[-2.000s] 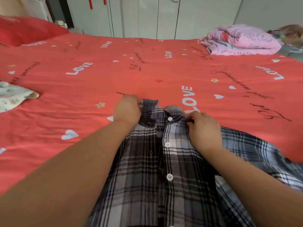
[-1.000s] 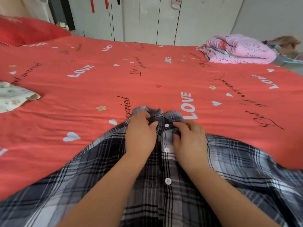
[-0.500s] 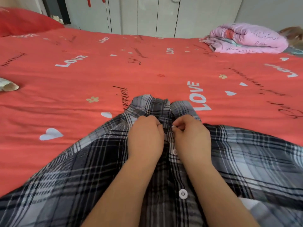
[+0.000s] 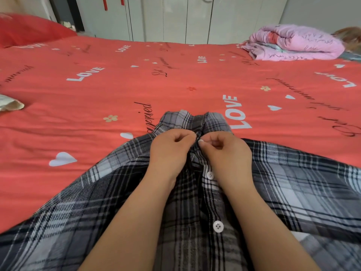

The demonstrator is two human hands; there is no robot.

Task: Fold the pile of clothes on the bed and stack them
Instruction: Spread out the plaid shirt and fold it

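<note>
A black, grey and white plaid shirt (image 4: pixel 101 194) lies front-up on the red bed (image 4: pixel 175 85), collar away from me, sleeves spread to both sides. My left hand (image 4: pixel 170 151) and my right hand (image 4: pixel 224 151) meet at the button placket just below the collar. Each hand pinches an edge of the shirt front with curled fingers, thumbs nearly touching. Two white buttons show lower on the placket, between my forearms.
A pink folded quilt (image 4: pixel 297 43) lies at the bed's far right corner. A pale floral cloth (image 4: pixel 9 103) sits at the left edge. A red pillow (image 4: pixel 29 29) is at the far left, and white wardrobe doors (image 4: pixel 175 18) stand behind the bed.
Both hands came in from the collar sides to the middle of the shirt front and now pinch the placket together. The sleeves have spread out flat.
</note>
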